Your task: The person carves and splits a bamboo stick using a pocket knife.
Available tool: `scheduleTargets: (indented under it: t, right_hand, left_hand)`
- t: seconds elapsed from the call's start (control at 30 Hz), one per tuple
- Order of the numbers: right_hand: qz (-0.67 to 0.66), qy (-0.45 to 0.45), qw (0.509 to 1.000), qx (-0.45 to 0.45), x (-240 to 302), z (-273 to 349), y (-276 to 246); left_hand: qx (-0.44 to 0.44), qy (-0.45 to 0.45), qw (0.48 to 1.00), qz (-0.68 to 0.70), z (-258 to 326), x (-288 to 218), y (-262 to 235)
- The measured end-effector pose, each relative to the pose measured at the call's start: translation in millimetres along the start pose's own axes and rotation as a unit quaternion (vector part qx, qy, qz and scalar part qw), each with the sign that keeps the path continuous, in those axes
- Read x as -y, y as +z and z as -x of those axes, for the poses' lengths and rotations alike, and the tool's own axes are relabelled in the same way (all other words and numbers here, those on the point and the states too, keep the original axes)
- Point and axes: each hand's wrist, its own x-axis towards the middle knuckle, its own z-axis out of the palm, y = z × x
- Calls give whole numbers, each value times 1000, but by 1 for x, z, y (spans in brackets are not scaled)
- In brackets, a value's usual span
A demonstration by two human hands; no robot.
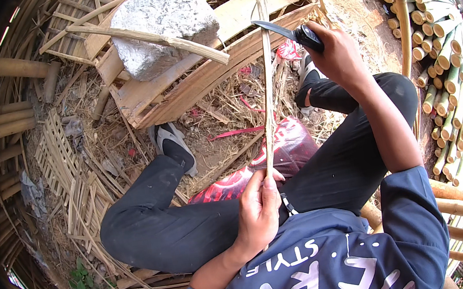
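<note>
Over the lap, nearest the body: left hand (259, 207), palm turned mostly upward, its fingers and thumb closed round the lower part of a bamboo strip (267, 94). Strip: one piece, long, slender, pale tan with darker streaks; it runs outward from that hand and passes above the near edge of a slatted wooden crate (196, 88), close to the right end. Whether strip and crate touch cannot be told. Below the strip: one red-and-white sack (292, 143). Farther out: right hand (336, 53), forearm reaching forward, fist wrapped round the black handle of a knife (290, 34); grey blade points left and crosses the strip, contact unclear. On the crate's left part: rough pale-grey stone block (169, 13), a split bamboo stick (178, 42) lying across it. Off the crate's right end: stacked bamboo poles (438, 61), cut ends showing.
</note>
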Motion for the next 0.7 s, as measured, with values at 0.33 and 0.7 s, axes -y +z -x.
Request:
scheduleTargets:
  t: [0.33,0.7]
  right_hand:
    - [-31,-114,990,73,38,14,-20]
    - [-22,-90,991,100,40,10,-25]
  left_hand:
    - [-8,40,998,-53,-6,7,-6]
    - [-82,108,971,-196,2,4,4]
